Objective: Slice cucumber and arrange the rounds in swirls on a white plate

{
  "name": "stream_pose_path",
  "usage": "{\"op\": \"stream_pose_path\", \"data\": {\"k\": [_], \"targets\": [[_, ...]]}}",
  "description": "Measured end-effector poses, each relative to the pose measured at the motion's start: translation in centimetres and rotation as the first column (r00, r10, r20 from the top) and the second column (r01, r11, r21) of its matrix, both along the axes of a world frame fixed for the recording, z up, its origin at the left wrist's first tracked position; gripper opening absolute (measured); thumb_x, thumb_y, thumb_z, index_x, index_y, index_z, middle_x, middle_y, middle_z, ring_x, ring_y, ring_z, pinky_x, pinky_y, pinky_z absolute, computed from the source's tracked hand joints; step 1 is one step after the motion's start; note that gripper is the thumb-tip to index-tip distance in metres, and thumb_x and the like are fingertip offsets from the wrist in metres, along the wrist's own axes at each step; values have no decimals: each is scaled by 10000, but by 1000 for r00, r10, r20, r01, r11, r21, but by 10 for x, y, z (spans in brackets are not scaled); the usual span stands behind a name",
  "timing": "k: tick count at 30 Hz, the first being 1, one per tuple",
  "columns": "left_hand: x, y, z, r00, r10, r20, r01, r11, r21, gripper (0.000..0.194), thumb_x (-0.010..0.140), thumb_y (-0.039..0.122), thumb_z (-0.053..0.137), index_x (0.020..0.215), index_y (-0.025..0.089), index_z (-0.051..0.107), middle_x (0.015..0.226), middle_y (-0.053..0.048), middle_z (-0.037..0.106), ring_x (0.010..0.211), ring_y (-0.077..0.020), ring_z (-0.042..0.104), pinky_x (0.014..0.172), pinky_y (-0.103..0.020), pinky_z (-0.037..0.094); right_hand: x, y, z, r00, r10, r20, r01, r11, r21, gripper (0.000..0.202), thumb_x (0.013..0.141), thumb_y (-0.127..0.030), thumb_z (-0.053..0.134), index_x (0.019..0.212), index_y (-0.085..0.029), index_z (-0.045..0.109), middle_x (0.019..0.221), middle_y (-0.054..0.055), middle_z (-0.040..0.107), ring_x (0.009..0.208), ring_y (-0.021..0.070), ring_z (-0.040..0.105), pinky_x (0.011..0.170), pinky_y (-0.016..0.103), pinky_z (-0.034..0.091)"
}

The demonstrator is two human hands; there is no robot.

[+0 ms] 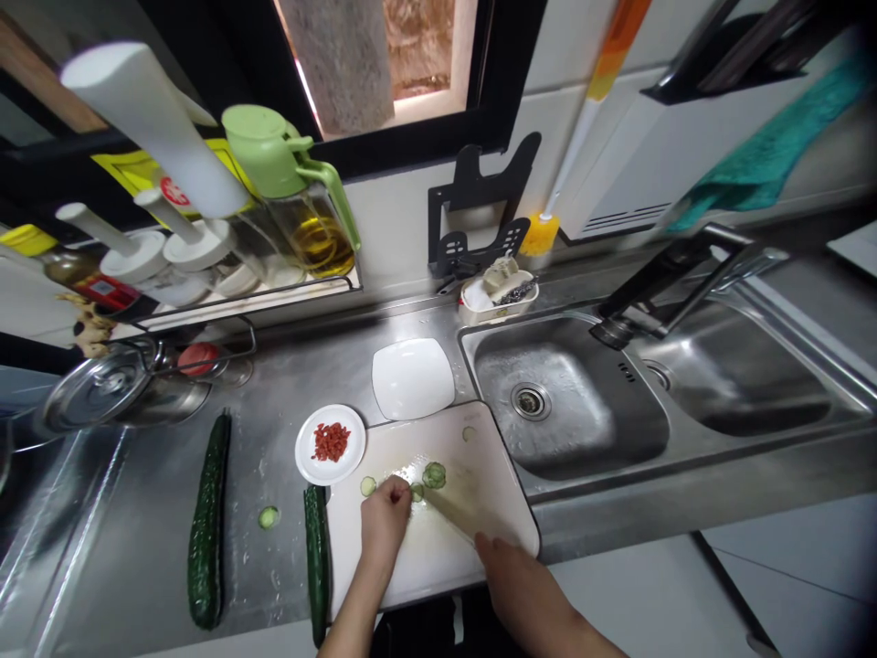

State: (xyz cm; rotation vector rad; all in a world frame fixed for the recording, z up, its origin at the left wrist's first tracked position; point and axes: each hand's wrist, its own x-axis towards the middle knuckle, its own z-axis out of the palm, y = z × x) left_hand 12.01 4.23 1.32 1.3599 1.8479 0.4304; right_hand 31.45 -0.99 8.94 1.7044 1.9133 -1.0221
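Observation:
Over the white cutting board (pixel 445 567), my left hand (pixel 387 516) is closed, its fingertips at a small cucumber slice (pixel 417 492); whether they grip it is hidden. My right hand (pixel 517 580) is wrapped round the handle of a knife (pixel 452 516), whose blurred blade points up-left to the slices. A small pile of cucumber slices (pixel 434 474) lies just right of the blade tip. Another slice (pixel 368 486) is left of my left hand, and a thin one (pixel 470 434) lies near the board's top right.
A plate (pixel 303 448) of red pieces and a square white plate (pixel 413 379) stand behind the board. Cucumbers (pixel 207 521) (pixel 316 557) and a slice (pixel 269 517) lie left. Right are a sink (pixel 568 402) and faucet (pixel 637 292); a rack (pixel 274 306) holds bottles.

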Motion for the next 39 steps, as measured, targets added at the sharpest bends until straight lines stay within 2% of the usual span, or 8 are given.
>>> {"op": "stream_pose_path", "data": {"k": [5,14,17,23,26,29,32,39], "targets": [[0,3,2,1000,-5,-21,4,999,-31,192,743,246,466,647,192,623,589,30,605,584,-115,537,610,-201,370,-3,-1,-1,1000,-9,8,9,999,47,520,763,44,325,1177,-146,575,959,115,678,884,220,629,711,263,437],[-1,5,-1,999,-19,-39,18,999,-46,177,742,230,480,654,192,629,606,23,624,598,-117,551,625,-208,373,-7,5,5,999,-17,34,18,1000,-8,490,769,31,316,1132,-163,583,969,101,677,889,217,637,704,265,428],[-2,5,-2,999,-28,-40,26,998,-48,175,740,228,481,646,191,624,599,23,620,594,-118,552,619,-208,374,-8,-1,-4,1000,-24,4,24,1000,8,507,780,20,316,1186,-157,561,985,110,674,899,217,633,716,265,433],[0,7,2,1000,-22,-17,21,998,-59,174,732,235,482,642,193,626,595,25,625,587,-117,557,615,-204,380,-6,-26,-38,999,9,-54,-2,990,144,544,760,37,323,1239,-95,545,1005,150,673,910,236,624,798,302,448],[1,6,3,1000,-28,-12,27,999,-41,183,731,248,481,621,191,615,579,28,616,576,-115,552,607,-199,381,1,-33,-41,997,-6,-78,17,991,136,529,786,27,293,1230,-93,554,1016,154,673,915,236,623,795,306,452],[0,3,3,1000,-19,-21,18,999,-33,197,741,273,479,631,193,621,580,31,620,582,-116,560,611,-198,388,11,-35,-36,992,-71,-101,80,993,86,508,803,6,287,1202,-127,572,1003,131,678,888,216,628,769,288,451],[-11,1,1,999,24,-41,-26,999,-24,207,752,308,486,671,201,644,621,26,653,615,-127,593,633,-202,400,18,-32,-28,989,-106,-101,109,994,28,485,816,-24,295,1194,-152,572,1023,120,674,899,203,624,767,276,440],[-53,0,3,959,219,-182,-226,974,-20,225,756,381,525,810,236,688,775,-7,729,734,-177,656,668,-225,416,20,-25,-21,989,-114,-97,111,993,-31,500,826,-34,270,1230,-126,549,1073,149,657,941,220,614,806,300,437]]}}
